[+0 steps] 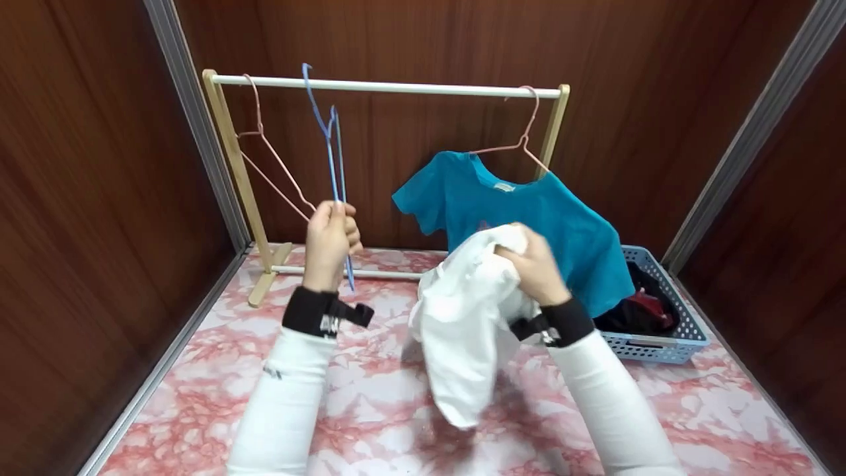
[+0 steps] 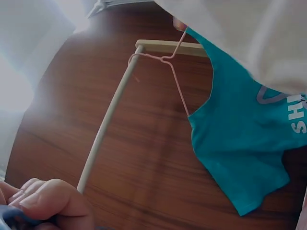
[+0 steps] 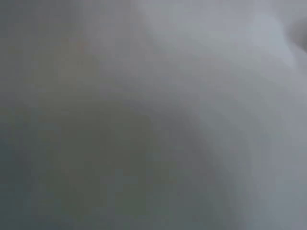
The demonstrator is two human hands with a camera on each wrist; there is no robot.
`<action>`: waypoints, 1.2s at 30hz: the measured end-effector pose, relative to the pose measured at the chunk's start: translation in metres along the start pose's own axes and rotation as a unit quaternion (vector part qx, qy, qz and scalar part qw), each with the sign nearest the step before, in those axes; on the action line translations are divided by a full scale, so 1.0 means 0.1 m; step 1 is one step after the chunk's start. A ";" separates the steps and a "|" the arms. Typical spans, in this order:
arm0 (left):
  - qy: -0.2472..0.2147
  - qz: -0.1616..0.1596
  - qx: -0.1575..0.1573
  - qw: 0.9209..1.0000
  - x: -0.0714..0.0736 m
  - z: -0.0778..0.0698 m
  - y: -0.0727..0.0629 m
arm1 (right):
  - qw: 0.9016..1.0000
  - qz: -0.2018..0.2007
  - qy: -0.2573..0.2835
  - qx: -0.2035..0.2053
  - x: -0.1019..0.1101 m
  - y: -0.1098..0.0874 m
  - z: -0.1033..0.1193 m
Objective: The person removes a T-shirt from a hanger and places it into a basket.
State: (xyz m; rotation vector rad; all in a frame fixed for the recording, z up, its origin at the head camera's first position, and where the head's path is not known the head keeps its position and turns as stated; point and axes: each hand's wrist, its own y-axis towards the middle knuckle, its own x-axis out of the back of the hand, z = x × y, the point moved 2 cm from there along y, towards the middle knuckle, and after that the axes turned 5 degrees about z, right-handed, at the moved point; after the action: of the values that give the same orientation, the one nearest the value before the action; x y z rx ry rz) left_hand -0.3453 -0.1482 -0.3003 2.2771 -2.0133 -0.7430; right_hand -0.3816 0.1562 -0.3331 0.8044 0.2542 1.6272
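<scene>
In the head view my left hand [image 1: 332, 235] grips a thin blue clothes hanger [image 1: 332, 158], seen nearly edge-on, its hook at rod height. I cannot tell whether the hook touches the rod. My right hand [image 1: 538, 268] clutches a bunched white garment [image 1: 459, 324] that droops above the floor; its kind is hidden by the folds. Behind it, a teal T-shirt [image 1: 555, 205] hangs on a pink hanger [image 1: 525, 140]. The left wrist view has curled left fingers [image 2: 53, 199] at the lower left and white cloth [image 2: 254, 33] at the top right. Blur fills the right wrist view.
A rack with a white rod [image 1: 410, 86] and wooden posts spans the back. Another pink hanger [image 1: 274, 155] hangs at its left end. At the right, a blue perforated basket [image 1: 694, 330] holds dark clothes. Brown panels enclose the red-and-white marbled surface [image 1: 370, 423].
</scene>
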 end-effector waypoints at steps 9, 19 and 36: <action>-0.021 -0.047 0.014 0.999 0.09 -0.14 0.44 | 0.990 0.087 -0.075 -0.079 -0.67 0.01 -0.67; -0.020 -0.078 0.027 0.996 0.17 -0.17 0.69 | 0.869 0.351 -0.287 -0.198 -1.09 -0.34 -1.21; -0.015 -0.093 0.052 0.994 0.31 -0.18 0.85 | 0.968 0.176 -0.170 -0.058 -0.56 -0.29 -1.00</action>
State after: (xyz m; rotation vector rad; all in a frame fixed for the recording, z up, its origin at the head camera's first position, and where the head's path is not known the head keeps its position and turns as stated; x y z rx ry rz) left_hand -0.4161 -0.1977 -0.2679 2.5540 -1.9148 -0.7011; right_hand -0.4202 0.1377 -0.4427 1.0657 -0.2397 1.7771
